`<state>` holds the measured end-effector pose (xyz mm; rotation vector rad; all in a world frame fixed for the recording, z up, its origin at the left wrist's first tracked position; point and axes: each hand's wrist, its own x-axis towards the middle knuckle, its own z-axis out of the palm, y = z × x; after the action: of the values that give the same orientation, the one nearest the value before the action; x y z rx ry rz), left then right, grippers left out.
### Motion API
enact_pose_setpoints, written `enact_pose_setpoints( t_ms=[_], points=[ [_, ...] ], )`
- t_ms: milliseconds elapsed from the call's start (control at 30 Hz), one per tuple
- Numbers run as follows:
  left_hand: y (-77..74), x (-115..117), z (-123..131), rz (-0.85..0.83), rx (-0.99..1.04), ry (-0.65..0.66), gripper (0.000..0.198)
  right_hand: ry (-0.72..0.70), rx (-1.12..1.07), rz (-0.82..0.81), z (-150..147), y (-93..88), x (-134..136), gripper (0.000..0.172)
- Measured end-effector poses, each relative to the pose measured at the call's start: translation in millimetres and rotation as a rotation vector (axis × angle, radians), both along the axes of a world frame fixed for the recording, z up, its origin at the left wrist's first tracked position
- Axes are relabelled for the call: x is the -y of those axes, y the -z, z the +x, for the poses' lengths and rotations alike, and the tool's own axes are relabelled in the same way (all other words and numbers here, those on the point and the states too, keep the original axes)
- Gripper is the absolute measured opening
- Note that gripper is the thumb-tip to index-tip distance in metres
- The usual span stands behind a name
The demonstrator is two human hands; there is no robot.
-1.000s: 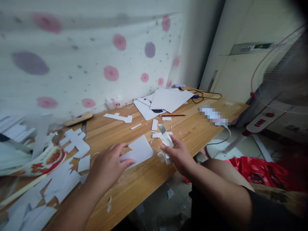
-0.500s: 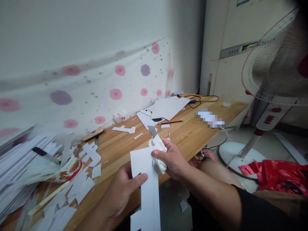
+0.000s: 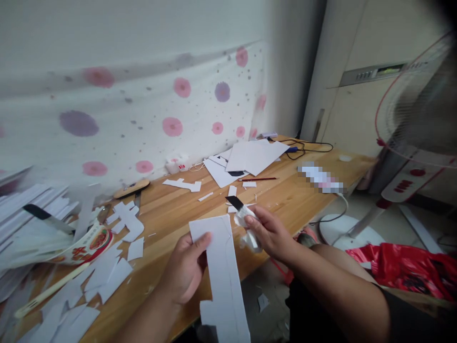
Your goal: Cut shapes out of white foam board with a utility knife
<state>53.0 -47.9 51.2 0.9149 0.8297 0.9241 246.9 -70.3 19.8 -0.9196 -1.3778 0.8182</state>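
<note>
My left hand (image 3: 187, 267) grips the upper left edge of a long white board piece (image 3: 224, 271), thumb on its face. A curved pencil line runs down the board near its right side. In my right hand (image 3: 271, 231) is a knife blade (image 3: 234, 203) whose lower part is wrapped in white tissue or cloth; its dark, slanted tip points up and left. The blade is apart from the board, just beyond its top right corner. Small white offcuts (image 3: 233, 190) lie on the wooden table (image 3: 285, 195) behind the blade.
At left, a paper bowl (image 3: 85, 243) holding a knife stands among white scraps (image 3: 107, 281) and stacked white strips (image 3: 46, 200). White sheets (image 3: 257, 157), a pencil (image 3: 259, 179) and a black cable (image 3: 310, 143) lie farther back. A fan (image 3: 403, 186) stands right, near a red plastic bag (image 3: 403, 267).
My right hand has drawn the wrapped blade off the board's top right edge, rightward and slightly down. My left hand still holds the board. The camera view has shifted a little.
</note>
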Motion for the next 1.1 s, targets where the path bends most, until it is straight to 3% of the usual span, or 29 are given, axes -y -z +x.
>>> enact_pose_setpoints(
  t_ms=[167,333,467,667,900,1100],
  points=[
    [15.1,-18,-11,-0.057,0.090,-0.157,0.026,0.234,0.468,0.307,-6,10.4,-21,0.008],
    [22.9,-26,-16,-0.176,0.191,-0.255,0.030,0.208,0.672,0.567,-25,15.9,-51,0.012],
    [23.4,-24,-17,-0.307,0.258,-0.218,0.036,0.237,0.722,0.707,-40,19.5,-62,0.017],
    [27.5,-17,-17,-0.308,0.314,-0.209,0.024,0.254,0.803,0.715,-52,24.1,-67,0.015],
    [32.2,-6,-19,-0.422,0.314,0.031,0.033,0.204,0.760,0.653,-55,18.9,-65,0.013],
    [32.5,-2,-15,-0.401,0.342,0.063,0.029,0.250,0.816,0.705,-53,20.3,-67,0.013]
  ],
)
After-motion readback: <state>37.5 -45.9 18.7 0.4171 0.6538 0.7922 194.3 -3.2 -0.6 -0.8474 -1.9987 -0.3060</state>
